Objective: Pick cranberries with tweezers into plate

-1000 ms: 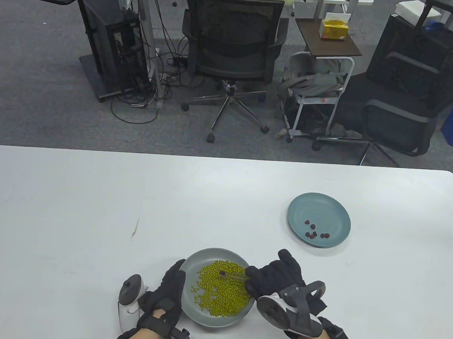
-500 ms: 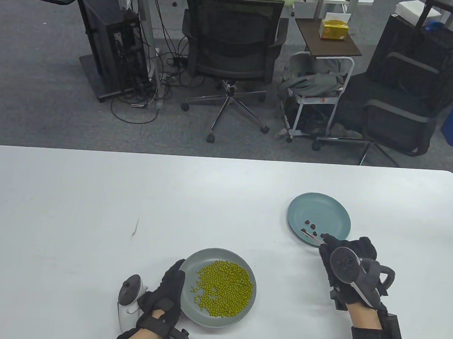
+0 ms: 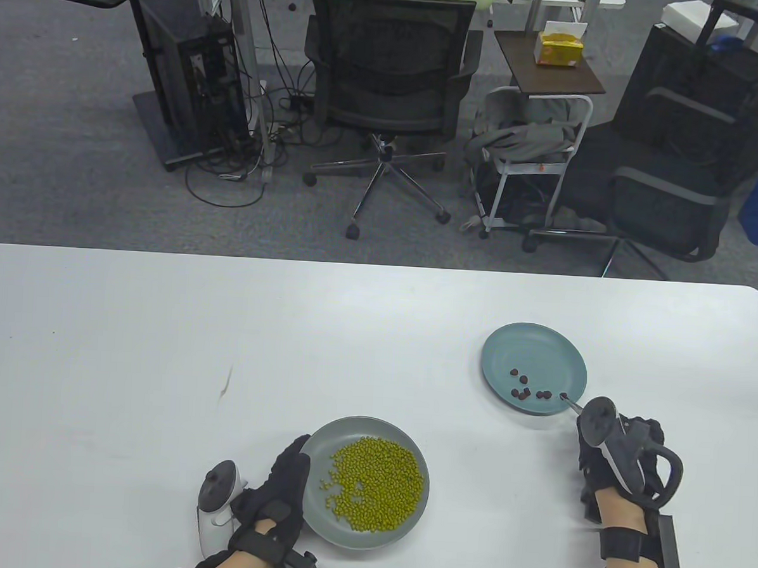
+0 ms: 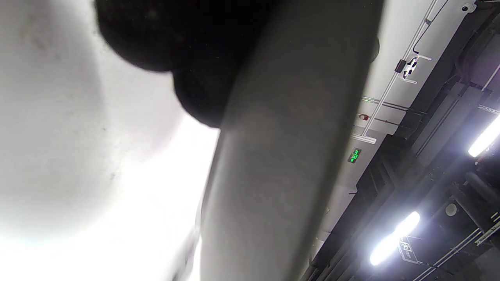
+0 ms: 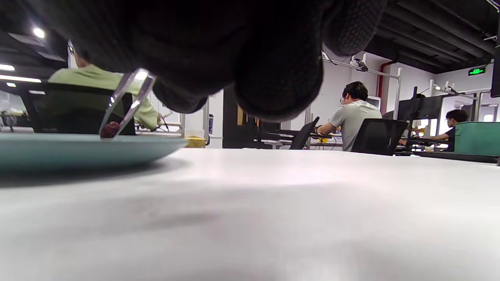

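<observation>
Table view: metal tweezers [image 3: 572,404] are gripped in the right hand [image 3: 620,458], tips over the near-right rim of the teal plate [image 3: 534,343], at a cranberry [image 3: 563,396]; five more cranberries [image 3: 526,387] lie just left. The grey plate [image 3: 316,515] of green beans [image 3: 375,484] is grasped at its left rim by the left hand [image 3: 272,500].

Left wrist view: only the blurred plate rim is seen.

Right wrist view: a cranberry [image 5: 110,128] is pinched between the tweezer tips above the teal plate.
</observation>
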Demonstrator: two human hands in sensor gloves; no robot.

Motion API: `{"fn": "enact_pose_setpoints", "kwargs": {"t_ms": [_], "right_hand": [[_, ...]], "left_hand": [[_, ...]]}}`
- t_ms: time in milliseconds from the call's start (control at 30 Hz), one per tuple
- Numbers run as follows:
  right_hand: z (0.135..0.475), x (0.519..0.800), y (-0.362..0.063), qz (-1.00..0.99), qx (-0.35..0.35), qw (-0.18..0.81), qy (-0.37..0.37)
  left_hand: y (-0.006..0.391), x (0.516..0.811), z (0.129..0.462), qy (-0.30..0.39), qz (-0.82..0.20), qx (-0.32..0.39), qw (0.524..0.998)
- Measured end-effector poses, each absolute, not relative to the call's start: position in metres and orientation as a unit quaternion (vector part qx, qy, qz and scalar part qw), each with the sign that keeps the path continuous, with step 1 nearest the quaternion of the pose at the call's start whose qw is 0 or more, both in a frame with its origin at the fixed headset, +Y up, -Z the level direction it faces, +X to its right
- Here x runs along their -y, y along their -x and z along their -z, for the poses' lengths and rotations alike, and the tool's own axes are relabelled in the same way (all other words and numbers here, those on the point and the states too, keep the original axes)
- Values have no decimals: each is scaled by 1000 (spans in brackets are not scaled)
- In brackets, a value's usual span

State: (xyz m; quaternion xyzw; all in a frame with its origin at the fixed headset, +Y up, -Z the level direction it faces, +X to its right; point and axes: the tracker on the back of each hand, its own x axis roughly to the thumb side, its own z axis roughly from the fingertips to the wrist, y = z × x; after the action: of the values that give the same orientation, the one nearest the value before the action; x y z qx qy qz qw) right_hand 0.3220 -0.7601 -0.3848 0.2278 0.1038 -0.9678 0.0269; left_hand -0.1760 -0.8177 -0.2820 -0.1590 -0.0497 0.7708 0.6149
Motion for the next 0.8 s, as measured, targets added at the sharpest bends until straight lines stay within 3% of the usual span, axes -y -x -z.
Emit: {"fn": "enact_pose_setpoints", "kwargs": {"t_ms": [267, 567, 800], "right_hand": [[374, 736, -307, 967, -151, -28, -202], [337, 679, -220, 968, -214, -130, -24], [291, 701, -176, 966, -198, -141, 87]], "left_hand": [[178, 817, 282, 154, -773, 47, 614], [193, 807, 286, 114, -784, 39, 609], [197, 804, 288, 105, -784, 42, 611]]}}
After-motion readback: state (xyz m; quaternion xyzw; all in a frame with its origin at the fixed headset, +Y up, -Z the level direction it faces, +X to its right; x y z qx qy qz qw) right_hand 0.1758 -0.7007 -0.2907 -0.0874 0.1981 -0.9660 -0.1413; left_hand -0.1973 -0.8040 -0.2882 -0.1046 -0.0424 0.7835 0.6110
